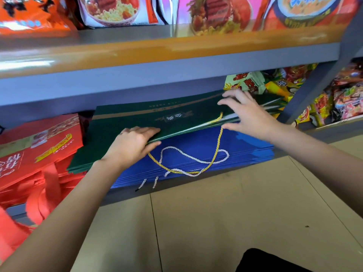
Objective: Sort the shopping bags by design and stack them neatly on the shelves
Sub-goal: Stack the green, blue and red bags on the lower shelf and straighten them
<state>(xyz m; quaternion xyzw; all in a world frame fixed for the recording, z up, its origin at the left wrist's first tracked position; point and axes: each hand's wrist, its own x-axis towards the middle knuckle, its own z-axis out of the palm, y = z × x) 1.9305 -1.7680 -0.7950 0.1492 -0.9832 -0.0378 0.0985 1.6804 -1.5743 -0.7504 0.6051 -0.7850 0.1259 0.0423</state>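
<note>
Above the lower bay we see an orange bag (29, 12) at the far left, printed with dark characters. Beside it stand noodle packs (112, 10) showing a bowl of noodles and meat, then a pink pack (214, 14) with a similar picture, and at the right a pack with a blue-rimmed bowl (306, 10). To the right, behind the grey slanted upright (314, 89), we see a heap of small snack packets (345, 95) in yellow, red and green. Below lies a beige tiled floor (216, 222), with a dark shape (265, 262) at the bottom edge.

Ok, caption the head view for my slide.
Both hands, left and right, set green bags on blue bags.
</note>
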